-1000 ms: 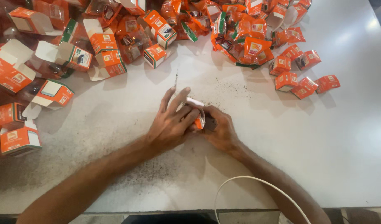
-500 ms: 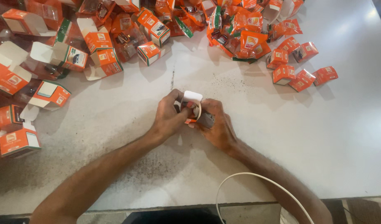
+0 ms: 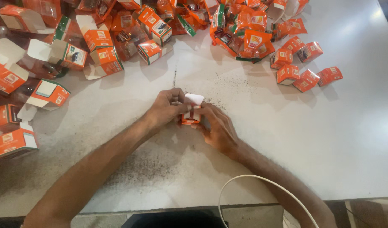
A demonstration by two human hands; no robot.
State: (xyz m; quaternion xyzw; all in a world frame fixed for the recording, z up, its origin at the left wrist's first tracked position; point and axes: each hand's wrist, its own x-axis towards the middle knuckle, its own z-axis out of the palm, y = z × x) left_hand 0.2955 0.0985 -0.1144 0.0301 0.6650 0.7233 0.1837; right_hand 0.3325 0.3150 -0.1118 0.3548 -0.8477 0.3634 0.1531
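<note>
A small orange and white carton (image 3: 191, 110) stands on the white table (image 3: 320, 139) between both my hands, its white top flap raised open. My left hand (image 3: 165, 109) grips the carton's left side with fingers at the flap. My right hand (image 3: 217, 126) holds the right side, fingers curled around it. What is inside the carton is hidden by my fingers.
Several open orange cartons (image 3: 54, 55) lie heaped at the far left and along the back. Several small closed orange cartons (image 3: 301, 63) sit at the back right. A white cable (image 3: 261, 179) loops over the table's near edge. Dark specks dot the tabletop.
The carton's white flap has been lifted higher and stands open above my fingers. My hands stay together at the table's middle.
</note>
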